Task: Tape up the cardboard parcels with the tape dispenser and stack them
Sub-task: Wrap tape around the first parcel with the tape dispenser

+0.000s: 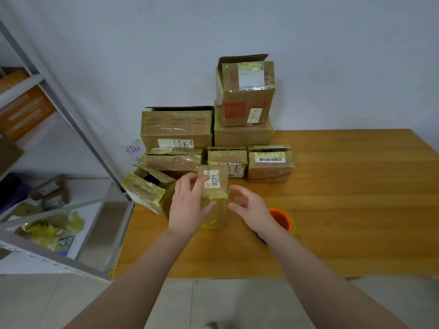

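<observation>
A small cardboard parcel [215, 186] with a white label reading 6838 stands upright on the wooden table [344, 210], wrapped in yellowish tape. My left hand [187, 205] grips its left side, fingers over the top edge and thumb across the front. My right hand [249, 207] is at the parcel's right side with its fingers loosely curved; it is blurred, and whether it pinches any tape is unclear. The orange and purple tape dispenser [282, 218] lies on the table just behind my right wrist, partly hidden by it.
Several taped parcels are stacked against the wall: a tall box labelled 6414 [244, 91] on top, a wide box [175, 127] to the left, a barcode box [270, 165] in front. An open box [147, 191] tilts at the table's left edge. A metal shelf [59, 103] stands left.
</observation>
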